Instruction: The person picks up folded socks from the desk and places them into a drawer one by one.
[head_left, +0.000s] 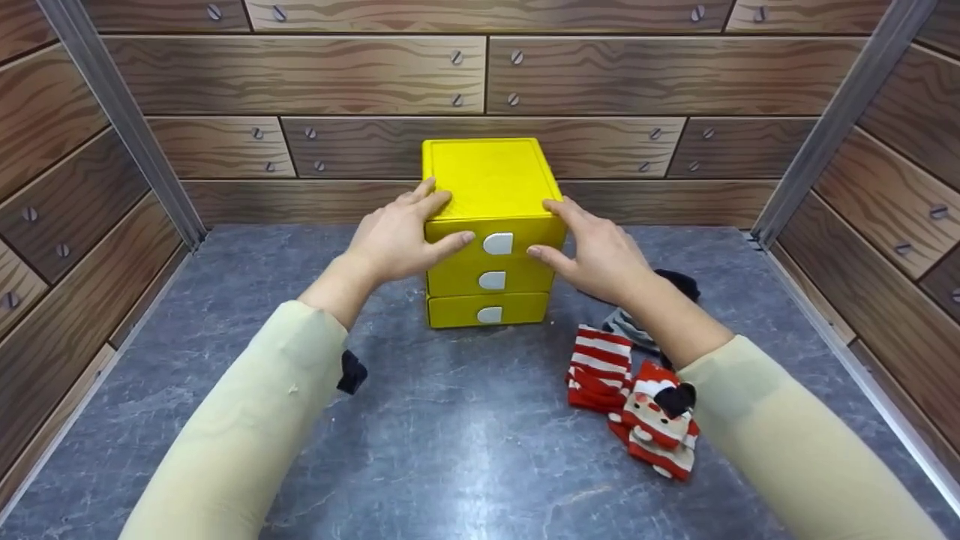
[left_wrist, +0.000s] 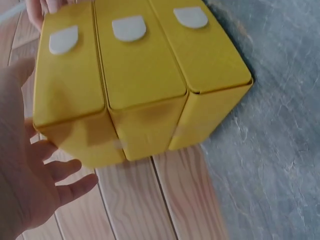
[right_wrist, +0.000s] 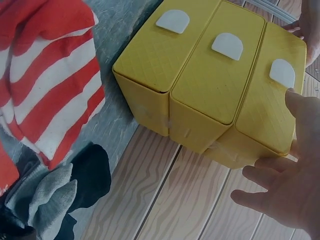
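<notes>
A yellow three-drawer box [head_left: 491, 180] stands upright in the middle, with a white rounded tab on each drawer front. My left hand [head_left: 397, 234] is at its upper left edge, fingers spread, thumb out across the top drawer front. At the upper right edge is my right hand [head_left: 604, 247], its index finger at the top corner and its thumb before the top drawer. In both wrist views the other fingers stretch out loosely beside the box. The drawer fronts sit nearly flush, with thin seams between them.
Red-and-white striped socks [head_left: 600, 367] lie right of the box, beside socks with an animal face [head_left: 660, 420]. Grey socks [right_wrist: 50, 192] and a dark sock [right_wrist: 91, 175] lie behind them. A small dark piece of cloth [head_left: 352, 373] shows by the left sleeve. Wood-patterned walls [head_left: 390, 75] enclose the grey table [head_left: 450, 450].
</notes>
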